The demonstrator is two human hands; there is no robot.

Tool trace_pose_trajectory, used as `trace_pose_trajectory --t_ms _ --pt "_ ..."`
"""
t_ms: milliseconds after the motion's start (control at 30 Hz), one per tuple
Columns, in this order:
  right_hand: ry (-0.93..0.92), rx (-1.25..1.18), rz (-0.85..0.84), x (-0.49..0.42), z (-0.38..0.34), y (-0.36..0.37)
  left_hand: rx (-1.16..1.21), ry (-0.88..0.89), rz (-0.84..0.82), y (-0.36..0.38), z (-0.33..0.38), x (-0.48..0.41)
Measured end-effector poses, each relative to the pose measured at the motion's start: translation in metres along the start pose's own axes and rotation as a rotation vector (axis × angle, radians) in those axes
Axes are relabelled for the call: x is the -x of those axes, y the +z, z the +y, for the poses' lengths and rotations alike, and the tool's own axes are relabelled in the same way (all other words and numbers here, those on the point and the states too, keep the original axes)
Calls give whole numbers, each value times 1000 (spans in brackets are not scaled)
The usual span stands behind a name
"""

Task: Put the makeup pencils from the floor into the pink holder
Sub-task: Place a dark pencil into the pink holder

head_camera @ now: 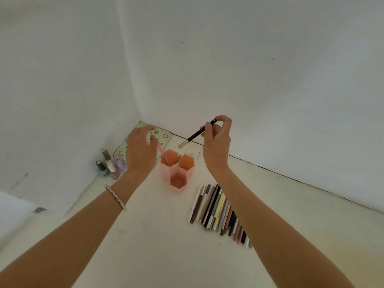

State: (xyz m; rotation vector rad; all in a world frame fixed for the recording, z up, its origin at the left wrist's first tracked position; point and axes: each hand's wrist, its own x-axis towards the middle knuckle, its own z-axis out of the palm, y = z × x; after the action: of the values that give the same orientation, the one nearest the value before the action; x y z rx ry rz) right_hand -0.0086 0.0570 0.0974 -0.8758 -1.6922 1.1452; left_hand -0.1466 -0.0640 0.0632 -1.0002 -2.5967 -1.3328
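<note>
The pink holder [177,172], three joined hexagonal cups, stands mid-frame on the pale floor [145,235]. The left hand [141,152] pinches a pink pencil [161,151], its tip dipping into the upper-left cup. The right hand [217,146] is above and right of the holder, its fingers [224,119] pinching a gold-ended black pencil [197,134]. The remaining pencils [218,208] lie side by side at lower right, bare floor between them and the holder. The wall corner [139,119] is close behind.

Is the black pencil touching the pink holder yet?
Apart. Head view: the right hand holds the black pencil raised; floor shows between its gold tip and the pink holder.
</note>
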Motion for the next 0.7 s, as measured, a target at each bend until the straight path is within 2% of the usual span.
trace_pose_trajectory --t_ms 133,267,333,400,533,633,700 --pt "-33 98 -114 14 6 23 143 -45 16 -19 15 -8" --pt "-96 330 -270 30 26 35 204 -37 -4 -20 33 -2" --pt "-123 395 -284 33 32 32 219 -30 -25 -15 44 5" --pt "-114 376 -227 31 34 24 235 -10 -77 -6 55 16" --pt "-39 326 -59 14 34 -6 172 36 -302 26 71 47" --pt "38 298 -13 8 40 -31 -130 63 -563 61 72 70" --pt "70 293 -5 8 46 -47 -208 9 -747 83 69 83"
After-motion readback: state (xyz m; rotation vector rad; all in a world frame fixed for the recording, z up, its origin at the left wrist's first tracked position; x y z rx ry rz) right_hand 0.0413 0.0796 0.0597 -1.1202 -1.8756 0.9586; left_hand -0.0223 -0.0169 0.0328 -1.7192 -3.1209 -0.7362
